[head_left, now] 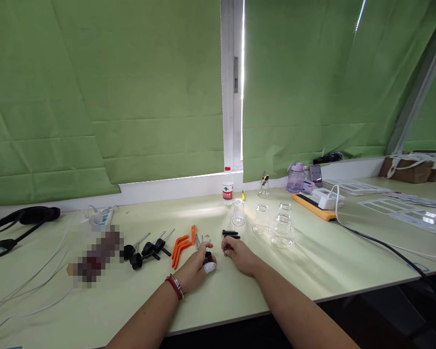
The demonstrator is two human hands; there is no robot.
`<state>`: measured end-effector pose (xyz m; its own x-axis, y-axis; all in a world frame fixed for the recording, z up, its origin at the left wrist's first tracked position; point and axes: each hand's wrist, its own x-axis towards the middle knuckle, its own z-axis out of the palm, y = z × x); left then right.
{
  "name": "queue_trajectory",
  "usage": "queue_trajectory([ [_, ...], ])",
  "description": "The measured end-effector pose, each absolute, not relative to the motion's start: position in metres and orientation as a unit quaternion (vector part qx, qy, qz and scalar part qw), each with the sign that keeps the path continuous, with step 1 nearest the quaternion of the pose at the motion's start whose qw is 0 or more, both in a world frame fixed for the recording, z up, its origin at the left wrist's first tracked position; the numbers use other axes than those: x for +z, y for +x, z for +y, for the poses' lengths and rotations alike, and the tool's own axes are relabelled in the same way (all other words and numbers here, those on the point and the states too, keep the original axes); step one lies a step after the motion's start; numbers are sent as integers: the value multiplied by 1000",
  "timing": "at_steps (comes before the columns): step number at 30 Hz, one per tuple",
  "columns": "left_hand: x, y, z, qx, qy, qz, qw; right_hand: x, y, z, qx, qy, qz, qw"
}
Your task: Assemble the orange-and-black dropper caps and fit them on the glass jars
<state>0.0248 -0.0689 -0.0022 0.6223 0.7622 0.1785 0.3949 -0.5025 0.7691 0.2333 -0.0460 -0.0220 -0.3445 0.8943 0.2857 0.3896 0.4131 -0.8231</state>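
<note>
My left hand (195, 266), with a red bracelet at the wrist and a white wrap on one finger, is closed around a small black part (208, 258). To its right, my right hand (239, 254) is pinched at the fingertips over a small dark piece too tiny to name. Just beyond the right hand lie black ridged pieces (230, 233). Orange angled brackets (180, 250) rest left of my left hand, beside small metal screws (197, 241). Farther left are several black round-ended parts with metal rods (148, 248).
Upturned clear glasses (239, 213) stand right of centre, near a water bottle (227, 186). A yellow power strip (314, 207) with cables lies at right, by a purple jug (296, 178). White cables (32, 283) cross the left side; a black strap (20, 225) lies there.
</note>
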Motion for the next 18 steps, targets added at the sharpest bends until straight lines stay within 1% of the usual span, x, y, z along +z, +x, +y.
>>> queue_trajectory([
  [9, 5, 28, -70, 264, 822, 377, 335, -28, 234, -42, 320, -424, -753, 388],
  [18, 1, 25, -62, 271, 804, 374, 376, -28, 234, -42, 328, -421, -751, 390],
])
